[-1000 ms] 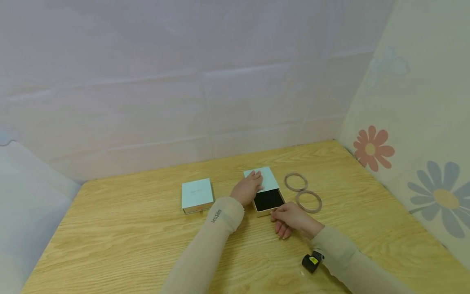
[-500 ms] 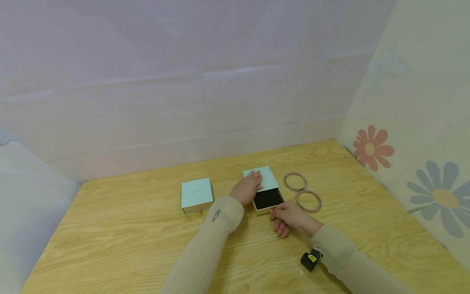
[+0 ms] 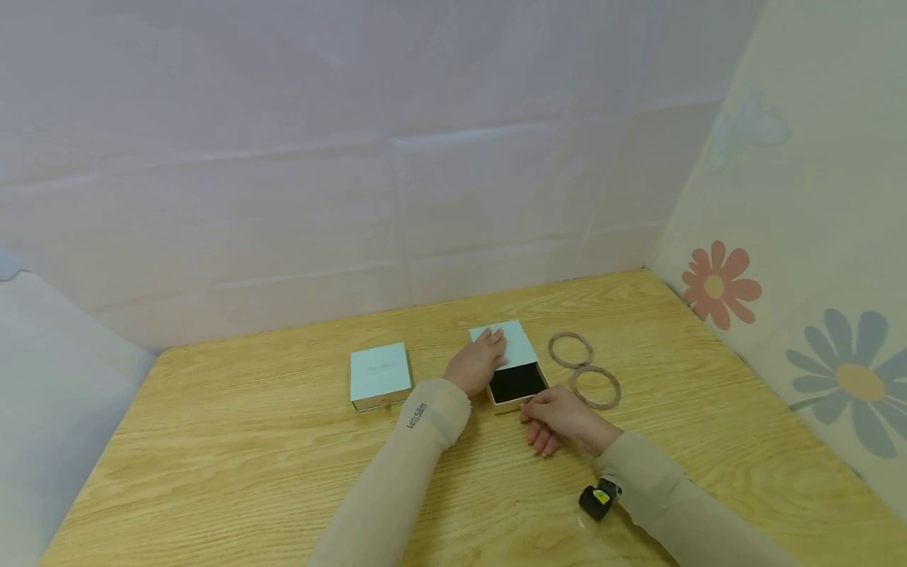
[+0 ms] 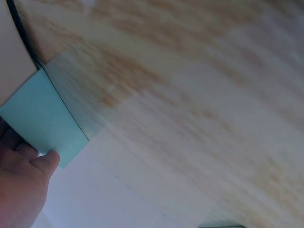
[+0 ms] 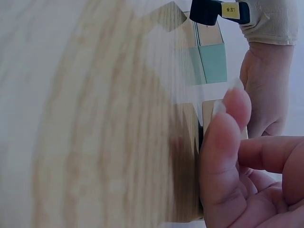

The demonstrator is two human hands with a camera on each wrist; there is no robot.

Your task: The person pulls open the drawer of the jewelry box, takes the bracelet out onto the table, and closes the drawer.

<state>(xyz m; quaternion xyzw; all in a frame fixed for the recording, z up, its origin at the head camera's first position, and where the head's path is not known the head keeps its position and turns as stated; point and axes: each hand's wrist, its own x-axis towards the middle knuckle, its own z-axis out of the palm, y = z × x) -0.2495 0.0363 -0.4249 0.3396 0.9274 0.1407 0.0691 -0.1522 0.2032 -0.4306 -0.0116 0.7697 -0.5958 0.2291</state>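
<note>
A pale blue-green slide-out gift box (image 3: 521, 345) has its drawer (image 3: 506, 407) partly pulled toward the front, showing a black lining. My left hand (image 3: 476, 366) lies over the top of the sleeve with fingers spread. The left wrist view shows the sleeve's side (image 4: 50, 118) with fingertips at its edge. At the drawer's front right corner is my right hand (image 3: 567, 421); thumb and forefinger pinch there while the other fingers curl loosely. In the right wrist view those fingertips (image 5: 221, 137) hide part of the drawer front.
A second box (image 3: 380, 372) of the same kind, closed, stands to the left on the wooden table (image 3: 248, 441). Two brownish-pink rings (image 3: 570, 350), like bangles, lie just right of the open box. Fabric backdrops (image 3: 815, 236) border the table's back and sides.
The drawer front and my right hand have shifted very slightly back toward the sleeve. My left hand stays in place on top.
</note>
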